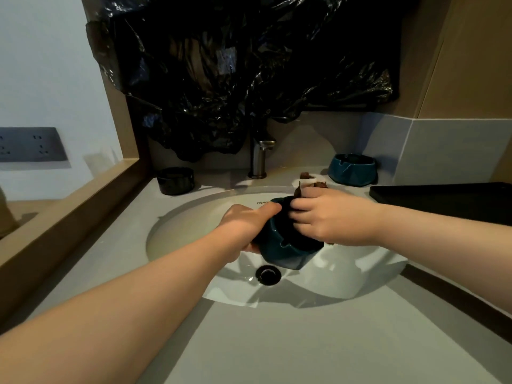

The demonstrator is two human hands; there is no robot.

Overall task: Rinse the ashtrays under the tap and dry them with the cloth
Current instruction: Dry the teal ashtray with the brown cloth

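1. The grey countertop (pixel 277 342) lies nearest, crossed by the left forearm (pixel 110 314).
2. A teal ashtray (pixel 285 245) is held tilted above the white basin (pixel 194 217), over the drain (pixel 268 275).
3. It is gripped from the left side by the left hand (pixel 243 225), thumb laid along its rim.
4. A brown cloth (pixel 311 180) is pinched in the curled fingers of the right hand (pixel 327 217) and pressed against the ashtray's top edge.
5. A black ashtray (pixel 175 180) is set left of the tap (pixel 259 159); a second teal ashtray (pixel 352 169) is set right of it, near a black tray (pixel 443 200).
6. The wall behind the tap is covered by black plastic sheeting (pixel 235 65).
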